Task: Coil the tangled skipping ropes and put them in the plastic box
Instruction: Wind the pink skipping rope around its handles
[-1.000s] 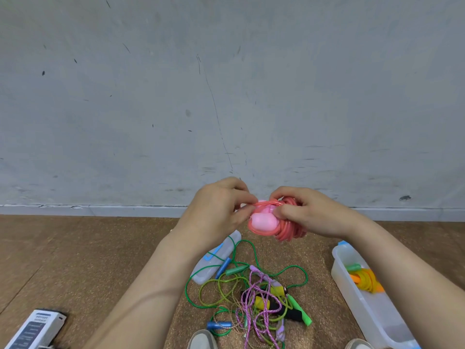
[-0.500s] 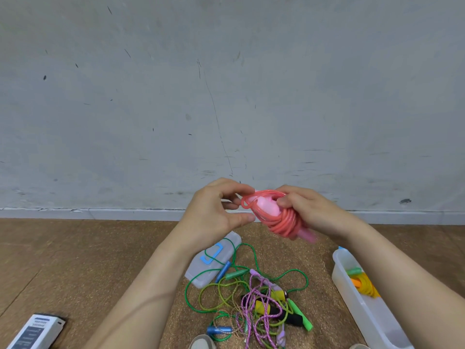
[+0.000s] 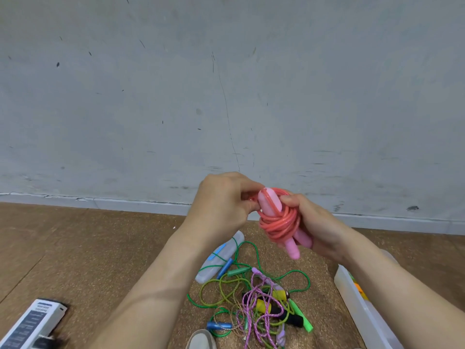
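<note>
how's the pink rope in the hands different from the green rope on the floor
The pink rope is wound into a tight bundle around its handles; the green rope sprawls in loose loops. The pink rope is held up between the left hand and right hand; the green rope lies on the floor, tangled with other ropes. The pink cord looks thicker than the green cord. Both are still outside the plastic box.

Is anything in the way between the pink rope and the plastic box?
Nothing visible. The pink rope is held up in both hands, and the box sits open on the floor at lower right, partly hidden behind the right forearm.
</note>
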Available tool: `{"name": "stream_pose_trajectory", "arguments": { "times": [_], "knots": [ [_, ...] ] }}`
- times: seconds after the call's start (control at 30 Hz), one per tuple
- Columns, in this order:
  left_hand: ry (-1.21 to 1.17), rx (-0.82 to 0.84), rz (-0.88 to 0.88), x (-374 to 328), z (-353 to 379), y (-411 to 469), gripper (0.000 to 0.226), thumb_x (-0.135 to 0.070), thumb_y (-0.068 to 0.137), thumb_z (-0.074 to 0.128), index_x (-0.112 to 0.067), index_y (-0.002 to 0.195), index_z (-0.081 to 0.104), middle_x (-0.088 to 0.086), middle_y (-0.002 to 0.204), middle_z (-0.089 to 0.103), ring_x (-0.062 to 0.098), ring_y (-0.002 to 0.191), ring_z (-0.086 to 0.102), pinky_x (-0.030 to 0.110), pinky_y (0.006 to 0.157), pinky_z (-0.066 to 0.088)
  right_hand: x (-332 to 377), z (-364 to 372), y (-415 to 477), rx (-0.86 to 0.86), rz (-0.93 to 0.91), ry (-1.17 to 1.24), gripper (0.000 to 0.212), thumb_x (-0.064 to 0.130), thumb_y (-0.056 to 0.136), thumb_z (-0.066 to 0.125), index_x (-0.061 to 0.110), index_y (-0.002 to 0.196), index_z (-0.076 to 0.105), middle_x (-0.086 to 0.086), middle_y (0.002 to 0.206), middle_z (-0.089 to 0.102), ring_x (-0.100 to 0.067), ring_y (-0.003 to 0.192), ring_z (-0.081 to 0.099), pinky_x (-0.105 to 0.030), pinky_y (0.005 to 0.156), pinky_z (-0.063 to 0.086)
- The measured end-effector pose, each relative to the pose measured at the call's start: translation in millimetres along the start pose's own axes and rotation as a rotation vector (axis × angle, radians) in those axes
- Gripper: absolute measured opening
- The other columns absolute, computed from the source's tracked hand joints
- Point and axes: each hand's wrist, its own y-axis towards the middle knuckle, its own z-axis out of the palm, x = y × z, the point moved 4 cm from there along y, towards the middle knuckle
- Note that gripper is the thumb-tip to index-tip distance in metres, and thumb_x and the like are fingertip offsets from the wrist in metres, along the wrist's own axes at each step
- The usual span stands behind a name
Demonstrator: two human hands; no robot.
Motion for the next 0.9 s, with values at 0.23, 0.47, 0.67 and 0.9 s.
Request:
{"name": "stream_pose_trajectory", "arguments": {
  "times": [0.23,0.47,0.67,0.9],
  "knots": [
    [0.165,0.020,0.128,-6.0,7.6,-1.6,0.025,-0.026,0.076,0.060,-0.013,0.095,0.071,0.004,0.077,0.070,0.025,0.074,0.065,0.038,0.064,0.053,-3.6,3.3,2.3,-0.131,0.004,-0.063,0.050,0.048,0.096,0.039,0.011,0.080,0.067,-0.018,0.066,0.064,-0.028,0.052,0.056,-0.028,0.050,0.047],
    [0.024,0.026,0.090,-2.0,15.5,-5.3,0.024,-0.022,0.076,0.066,-0.020,0.100,0.070,-0.002,0.081,0.071,0.012,0.077,0.062,0.031,0.072,0.048,-9.2,-1.6,2.0,-0.100,0.091,0.023,0.049,0.057,0.090,0.048,0.016,0.090,0.075,-0.019,0.076,0.062,-0.030,0.057,0.056,-0.034,0.056,0.048],
    [-0.611,-0.029,-0.378,6.3,19.7,-6.0,0.027,0.003,0.080,0.070,-0.016,0.099,0.072,-0.002,0.089,0.075,0.007,0.085,0.070,0.021,0.083,0.054,-4.3,-6.1,1.2,-0.152,0.007,0.060,0.040,0.043,0.089,0.048,0.018,0.068,0.072,-0.017,0.071,0.060,-0.027,0.053,0.054,-0.033,0.054,0.048],
    [-1.086,-0.117,-0.769,14.4,31.5,-9.5,0.018,-0.006,0.078,0.072,-0.012,0.087,0.058,0.010,0.082,0.063,0.015,0.055,0.061,0.019,0.051,0.051,9.6,-9.7,-5.8,-0.248,-0.153,-0.234,0.046,0.038,0.097,0.036,0.009,0.086,0.070,-0.014,0.052,0.063,-0.025,0.034,0.043,-0.020,0.034,0.016]
  ]
}}
